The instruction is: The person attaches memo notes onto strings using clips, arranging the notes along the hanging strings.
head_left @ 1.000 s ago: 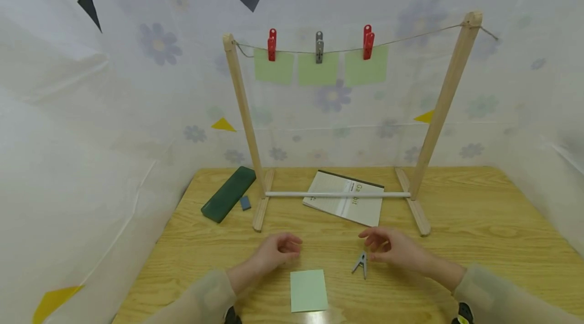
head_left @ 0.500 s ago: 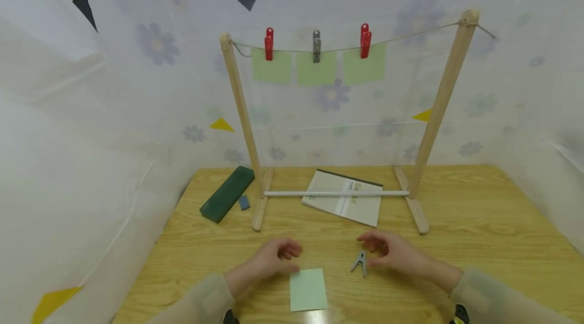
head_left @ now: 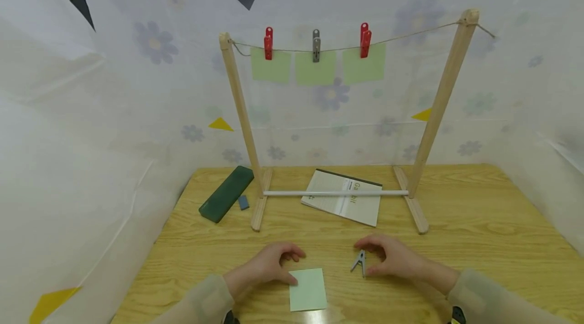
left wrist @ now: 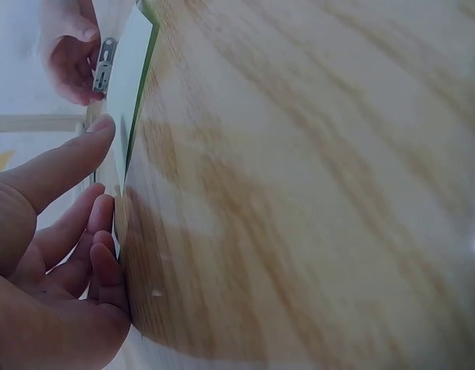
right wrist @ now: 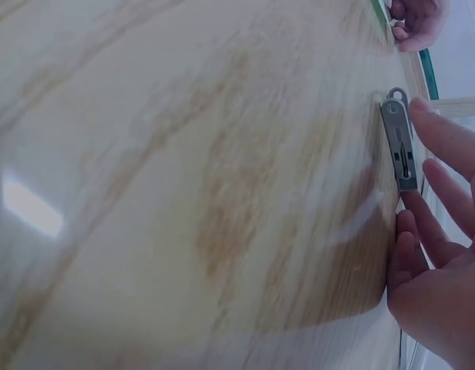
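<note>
A pale green square of paper (head_left: 307,291) lies on the table at the front. My left hand (head_left: 274,264) is at its upper left, thumb over the near corner and the other fingers loosely bent beyond the edge. In the left wrist view the thumb (left wrist: 79,158) is beside the paper (left wrist: 133,85); whether it touches is unclear. Farther right, a grey clothespin (head_left: 359,262) stands on edge. Around it is my right hand (head_left: 390,258), thumb and forefinger apart on either side. The right wrist view has fingers (right wrist: 446,142) close to the clothespin (right wrist: 399,142), not visibly squeezing it.
Behind the hands stands a wooden frame (head_left: 442,101) with a string; red and grey clothespins hold three green papers (head_left: 316,69) on it. A white bar (head_left: 283,193) joins its feet above a notebook (head_left: 343,202). A green case (head_left: 226,194) and blue eraser (head_left: 244,203) lie left.
My left hand has come nearer, its thumb now over the paper's corner. The right hand has lowered slightly and its fingers have spread around the clothespin. The paper and clothespin stay put.
</note>
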{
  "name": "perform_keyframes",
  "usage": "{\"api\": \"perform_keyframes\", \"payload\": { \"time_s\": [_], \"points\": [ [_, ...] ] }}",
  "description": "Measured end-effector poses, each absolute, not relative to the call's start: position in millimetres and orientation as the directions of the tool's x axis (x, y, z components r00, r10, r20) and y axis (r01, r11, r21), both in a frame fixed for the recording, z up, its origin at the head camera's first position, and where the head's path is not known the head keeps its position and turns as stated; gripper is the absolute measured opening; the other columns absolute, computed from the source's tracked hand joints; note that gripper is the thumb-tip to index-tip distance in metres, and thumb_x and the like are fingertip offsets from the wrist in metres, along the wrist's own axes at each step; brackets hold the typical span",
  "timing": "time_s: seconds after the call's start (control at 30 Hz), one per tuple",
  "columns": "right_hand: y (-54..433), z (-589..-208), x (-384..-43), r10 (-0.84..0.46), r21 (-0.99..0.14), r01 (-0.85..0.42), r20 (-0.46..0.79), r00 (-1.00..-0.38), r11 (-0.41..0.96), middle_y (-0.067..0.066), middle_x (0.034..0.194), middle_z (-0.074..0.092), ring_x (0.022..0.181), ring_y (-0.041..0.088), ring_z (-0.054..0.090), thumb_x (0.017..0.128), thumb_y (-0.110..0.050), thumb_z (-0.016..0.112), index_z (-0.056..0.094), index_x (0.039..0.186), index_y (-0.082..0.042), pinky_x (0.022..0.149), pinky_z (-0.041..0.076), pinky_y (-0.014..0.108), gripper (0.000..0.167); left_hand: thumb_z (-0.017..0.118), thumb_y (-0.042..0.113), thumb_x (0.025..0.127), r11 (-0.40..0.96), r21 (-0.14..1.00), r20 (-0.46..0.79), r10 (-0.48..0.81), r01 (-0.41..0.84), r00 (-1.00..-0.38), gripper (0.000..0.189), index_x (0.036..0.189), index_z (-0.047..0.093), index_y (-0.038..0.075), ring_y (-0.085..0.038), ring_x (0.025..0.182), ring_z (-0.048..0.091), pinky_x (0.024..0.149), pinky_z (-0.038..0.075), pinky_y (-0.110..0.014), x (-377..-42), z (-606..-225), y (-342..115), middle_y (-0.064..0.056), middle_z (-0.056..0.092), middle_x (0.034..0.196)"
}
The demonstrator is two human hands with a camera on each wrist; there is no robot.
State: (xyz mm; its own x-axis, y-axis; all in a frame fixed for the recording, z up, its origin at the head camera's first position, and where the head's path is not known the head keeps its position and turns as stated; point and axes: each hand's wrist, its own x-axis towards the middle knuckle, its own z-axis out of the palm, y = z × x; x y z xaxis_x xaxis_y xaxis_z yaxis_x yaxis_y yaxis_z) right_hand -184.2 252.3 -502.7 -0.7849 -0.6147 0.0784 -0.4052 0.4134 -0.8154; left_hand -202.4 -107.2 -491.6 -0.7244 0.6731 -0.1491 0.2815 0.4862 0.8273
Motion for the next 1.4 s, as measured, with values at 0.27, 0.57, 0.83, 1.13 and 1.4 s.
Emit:
{"api": "perform_keyframes", "payload": {
  "time_s": [0.27, 0.57, 0.83, 1.13, 1.4],
  "points": [
    [250.1, -509.0, -184.1, -0.633, -0.75, -0.514, 0.166, -0.756, 0.417, 0.007, 0.121, 0.064, 0.113, 0.004, 0.056, 0.081, -0.031, 0.082, 0.063, 0.126, -0.008, 0.098, 0.046, 0.02, 0.054, 0.088, 0.008, 0.072, 0.505, 0.804, -0.144, 0.677, 0.313, -0.722, 0.051, 0.118, 0.068, 0.01, -0.006, 0.098, 0.057, 0.094, 0.046, -0.024, -203.1, -493.7, -106.2, 0.004, 0.065, 0.104],
    [249.7, -510.1, -181.3, -0.63, -0.726, -0.527, 0.169, -0.758, 0.44, 0.002, 0.119, 0.061, 0.111, 0.003, 0.053, 0.082, -0.034, 0.081, 0.065, 0.123, -0.014, 0.097, 0.043, 0.018, 0.049, 0.086, 0.004, 0.073, 0.496, 0.8, -0.13, 0.693, 0.338, -0.709, 0.049, 0.118, 0.068, 0.01, -0.007, 0.092, 0.056, 0.093, 0.046, -0.024, -202.2, -492.3, -105.0, 0.001, 0.066, 0.096],
    [247.4, -511.3, -179.1, -0.62, -0.682, -0.559, 0.193, -0.76, 0.472, 0.0, 0.115, 0.059, 0.107, 0.004, 0.053, 0.082, -0.03, 0.082, 0.068, 0.118, -0.019, 0.093, 0.047, 0.024, 0.041, 0.085, 0.004, 0.075, 0.508, 0.769, -0.116, 0.708, 0.388, -0.697, 0.04, 0.112, 0.072, 0.01, -0.005, 0.09, 0.057, 0.093, 0.045, -0.025, -202.8, -492.8, -104.1, 0.004, 0.067, 0.091],
    [245.5, -509.3, -176.8, -0.613, -0.681, -0.559, 0.203, -0.764, 0.472, 0.001, 0.114, 0.059, 0.106, 0.006, 0.053, 0.082, -0.026, 0.082, 0.069, 0.115, -0.018, 0.091, 0.048, 0.026, 0.036, 0.084, 0.003, 0.076, 0.507, 0.772, -0.117, 0.705, 0.382, -0.7, 0.031, 0.105, 0.075, 0.01, -0.007, 0.091, 0.059, 0.088, 0.048, -0.024, -201.5, -492.6, -103.9, 0.002, 0.07, 0.098],
    [246.8, -512.7, -176.7, -0.597, -0.693, -0.541, 0.195, -0.778, 0.477, 0.001, 0.113, 0.06, 0.106, 0.005, 0.054, 0.082, -0.028, 0.082, 0.069, 0.115, -0.019, 0.092, 0.048, 0.024, 0.037, 0.083, 0.003, 0.077, 0.475, 0.776, -0.077, 0.724, 0.414, -0.686, 0.029, 0.103, 0.073, 0.011, -0.005, 0.093, 0.06, 0.088, 0.049, -0.022, -202.5, -497.6, -105.0, 0.002, 0.072, 0.1]
  ]
}}
